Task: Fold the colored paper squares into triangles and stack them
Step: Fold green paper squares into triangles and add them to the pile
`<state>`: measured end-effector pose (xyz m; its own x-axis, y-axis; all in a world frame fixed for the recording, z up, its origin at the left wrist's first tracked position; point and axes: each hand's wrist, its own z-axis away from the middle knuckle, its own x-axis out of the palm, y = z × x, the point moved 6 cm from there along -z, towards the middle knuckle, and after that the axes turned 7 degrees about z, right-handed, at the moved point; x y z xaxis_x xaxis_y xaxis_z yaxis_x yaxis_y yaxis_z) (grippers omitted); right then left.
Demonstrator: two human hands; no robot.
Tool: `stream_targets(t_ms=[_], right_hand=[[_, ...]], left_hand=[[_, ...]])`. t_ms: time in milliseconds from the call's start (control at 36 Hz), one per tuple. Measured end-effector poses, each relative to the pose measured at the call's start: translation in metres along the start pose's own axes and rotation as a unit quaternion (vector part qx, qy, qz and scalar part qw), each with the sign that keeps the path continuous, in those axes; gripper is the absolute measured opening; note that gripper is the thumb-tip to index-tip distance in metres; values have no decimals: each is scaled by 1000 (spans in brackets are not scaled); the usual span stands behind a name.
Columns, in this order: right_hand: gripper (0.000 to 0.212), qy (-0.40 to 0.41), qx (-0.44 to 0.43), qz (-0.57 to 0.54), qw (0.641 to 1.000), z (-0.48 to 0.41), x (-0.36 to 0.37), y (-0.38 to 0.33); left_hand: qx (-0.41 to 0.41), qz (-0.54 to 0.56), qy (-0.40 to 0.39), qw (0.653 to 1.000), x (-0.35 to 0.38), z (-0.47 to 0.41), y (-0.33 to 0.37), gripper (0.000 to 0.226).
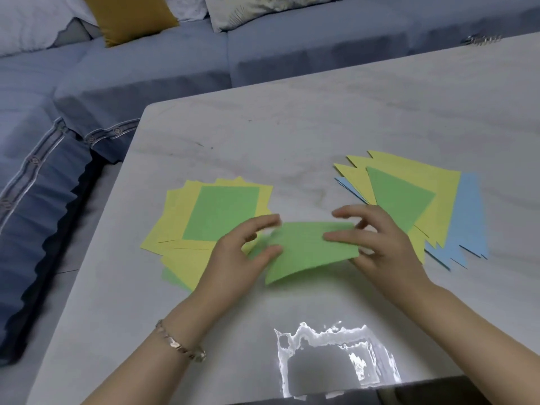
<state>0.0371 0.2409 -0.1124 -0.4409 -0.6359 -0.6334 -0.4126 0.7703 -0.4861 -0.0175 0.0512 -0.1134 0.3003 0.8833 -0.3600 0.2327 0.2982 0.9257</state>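
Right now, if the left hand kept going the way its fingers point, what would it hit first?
The left hand holds the green sheet; pushing on across it, it would probably meet the right hand first, though depth is unclear.

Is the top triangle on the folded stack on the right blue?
No, the top triangle on the folded stack is green, with yellow and blue paper showing from beneath it.

A shiny object (480,40) at the bench's (321,127) far right edge is too blurred to identify. Blue triangles (469,217) lie mostly hidden under yellow triangles (445,188).
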Motion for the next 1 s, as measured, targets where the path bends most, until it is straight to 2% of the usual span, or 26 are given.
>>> stream_targets(t_ms=[56,83,139,167,222,278,333,389,500,611,667,778,833,889,1000], right_hand=[[44,29,-49,12,998,7,-4,-6],[39,39,-67,11,997,11,-5,-9],[33,45,-96,19,994,18,-7,-14],[30,42,-111,31,992,22,-6,-16],[26,27,-142,57,988,29,-4,-22],[22,0,-174,67,982,34,-2,-28],[20,-37,-197,76,977,38,1,-31],[23,-77,-211,87,971,41,4,-31],[41,-121,-213,74,967,43,6,-32],[42,-131,-188,42,972,42,4,-32],[31,-126,-148,4,981,42,2,-31],[20,-109,-37,-85,990,33,-2,-30],[20,-102,15,-107,989,28,-4,-28],[19,-88,97,-137,982,25,-6,-21],[11,-58,208,-155,964,22,-4,-7]], left_hand=[[-116,53,37,991,0,1,-12,42],[-197,96,46,975,2,2,-20,43],[-335,194,14,922,15,6,-32,59],[-366,231,-5,902,20,8,-34,59],[-385,259,-16,886,26,7,-32,44],[-381,262,-14,887,28,5,-30,26],[-360,229,-13,904,27,-1,-27,10],[-341,182,-3,922,25,-5,-25,5],[-269,90,1,959,23,-15,-22,6],[-142,-45,9,989,21,-21,-16,26],[-106,-75,10,991,21,-18,-12,32],[-93,-86,-38,991,29,-13,-6,21],[-122,-41,-67,989,34,-11,-6,13],[-154,3,-89,984,37,-7,-8,20],[-157,52,-126,978,42,-2,-4,18]])
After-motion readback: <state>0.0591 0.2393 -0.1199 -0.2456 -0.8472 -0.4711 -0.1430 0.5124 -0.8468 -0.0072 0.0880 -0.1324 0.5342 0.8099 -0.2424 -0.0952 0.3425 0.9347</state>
